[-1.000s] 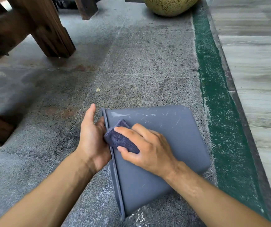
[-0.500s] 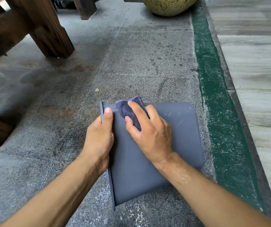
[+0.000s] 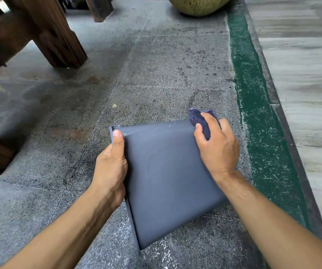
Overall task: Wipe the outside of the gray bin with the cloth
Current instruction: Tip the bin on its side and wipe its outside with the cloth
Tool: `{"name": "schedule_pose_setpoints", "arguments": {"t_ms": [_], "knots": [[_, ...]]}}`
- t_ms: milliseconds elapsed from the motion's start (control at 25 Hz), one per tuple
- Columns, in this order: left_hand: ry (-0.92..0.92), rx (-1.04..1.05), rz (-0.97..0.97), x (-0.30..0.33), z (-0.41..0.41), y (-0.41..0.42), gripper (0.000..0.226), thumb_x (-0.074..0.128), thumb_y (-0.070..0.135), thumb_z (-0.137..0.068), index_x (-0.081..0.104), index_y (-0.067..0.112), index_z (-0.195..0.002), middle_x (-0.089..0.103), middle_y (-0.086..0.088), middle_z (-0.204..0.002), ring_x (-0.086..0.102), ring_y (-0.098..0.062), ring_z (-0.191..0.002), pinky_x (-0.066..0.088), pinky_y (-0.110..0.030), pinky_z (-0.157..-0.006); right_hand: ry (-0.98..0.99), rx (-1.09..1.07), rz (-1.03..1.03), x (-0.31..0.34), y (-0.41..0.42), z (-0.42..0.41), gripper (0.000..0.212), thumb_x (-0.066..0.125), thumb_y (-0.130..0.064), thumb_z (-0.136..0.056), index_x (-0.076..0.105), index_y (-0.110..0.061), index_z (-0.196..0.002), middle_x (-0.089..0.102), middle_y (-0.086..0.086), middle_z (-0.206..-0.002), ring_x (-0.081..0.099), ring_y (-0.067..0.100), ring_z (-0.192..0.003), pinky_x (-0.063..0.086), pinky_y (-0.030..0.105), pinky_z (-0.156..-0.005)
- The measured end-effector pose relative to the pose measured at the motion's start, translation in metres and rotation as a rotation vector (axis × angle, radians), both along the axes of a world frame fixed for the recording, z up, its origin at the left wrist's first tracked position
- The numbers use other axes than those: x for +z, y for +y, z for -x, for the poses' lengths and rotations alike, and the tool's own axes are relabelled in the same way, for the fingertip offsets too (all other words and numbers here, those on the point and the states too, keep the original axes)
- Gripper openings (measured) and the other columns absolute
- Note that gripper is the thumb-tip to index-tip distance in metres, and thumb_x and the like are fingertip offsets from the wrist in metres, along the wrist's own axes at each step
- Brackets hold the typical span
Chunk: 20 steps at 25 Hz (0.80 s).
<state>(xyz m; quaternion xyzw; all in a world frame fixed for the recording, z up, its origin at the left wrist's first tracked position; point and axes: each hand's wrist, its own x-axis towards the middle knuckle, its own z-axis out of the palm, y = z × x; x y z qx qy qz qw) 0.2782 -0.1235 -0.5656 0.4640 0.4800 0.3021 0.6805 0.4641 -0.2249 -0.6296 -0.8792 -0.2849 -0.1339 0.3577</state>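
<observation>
A person's two bare hands work a gray bin (image 3: 168, 177) that lies tipped on its side on a speckled stone floor (image 3: 156, 74), filling the lower centre of the frame. The left hand (image 3: 111, 167) grips the bin's rim at its left edge, thumb laid flat along the upturned wall and the remaining fingers hidden behind the rim. The right hand (image 3: 216, 146) pinches a dark blue cloth (image 3: 200, 120) between thumb and curled fingers and presses it to the bin's upper right corner, where the wall rounds over toward the base.

The bin's long axis runs from the open rim at left to the closed base at right, and the broad upturned wall spreads below and to the left of the cloth. A few pale streaks show along the top edge between the two hands, nearer the right hand than anything else on the panel. Any further stroke would likely sweep back leftward or down the face, judging by how the cloth sits at the far corner.

A wooden furniture leg (image 3: 59, 35) stands upper left; a green painted strip (image 3: 257, 113) runs down the right.
</observation>
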Motion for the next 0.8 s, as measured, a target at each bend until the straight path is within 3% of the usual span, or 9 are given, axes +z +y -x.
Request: {"name": "schedule_pose_setpoints", "arguments": {"t_ms": [240,520,680,800], "knots": [[0.02,0.009,-0.012,-0.004,-0.001,0.003,0.052,0.05,0.062,-0.093,0.072,0.015,-0.099,0.081,0.002,-0.09,0.074,-0.011,-0.08,0.062,-0.028,-0.066,0.101,-0.106,0.021,-0.005,-0.017,-0.027,0.037,0.055,-0.043,-0.095,0.063,-0.032,-0.13,0.06,0.008,-0.111,0.064,0.037,-0.091,0.051,0.043,-0.076],[0.023,-0.005,-0.039,0.003,0.002,-0.002,0.05,0.047,0.058,-0.097,0.071,0.015,-0.091,0.08,0.006,-0.079,0.072,-0.005,-0.066,0.056,-0.021,-0.053,0.214,-0.175,0.158,-0.01,-0.043,-0.06,0.034,0.054,-0.039,-0.098,0.061,-0.03,-0.13,0.06,0.017,-0.112,0.064,0.042,-0.095,0.05,0.044,-0.082],[0.012,-0.033,-0.152,0.01,-0.001,-0.008,0.049,0.048,0.053,-0.098,0.074,0.015,-0.084,0.078,0.007,-0.08,0.067,-0.005,-0.071,0.058,-0.021,-0.063,0.244,-0.238,-0.058,0.0,-0.056,-0.066,0.037,0.057,-0.038,-0.097,0.063,-0.026,-0.131,0.064,0.016,-0.114,0.062,0.038,-0.103,0.048,0.04,-0.091],[-0.024,-0.056,-0.246,0.017,-0.007,-0.018,0.046,0.049,0.045,-0.101,0.075,0.015,-0.077,0.075,0.011,-0.076,0.063,-0.003,-0.069,0.055,-0.019,-0.065,0.248,-0.146,-0.258,0.025,-0.045,-0.055,0.037,0.06,-0.038,-0.094,0.067,-0.026,-0.128,0.068,0.006,-0.121,0.062,0.024,-0.11,0.043,0.028,-0.098]]}}
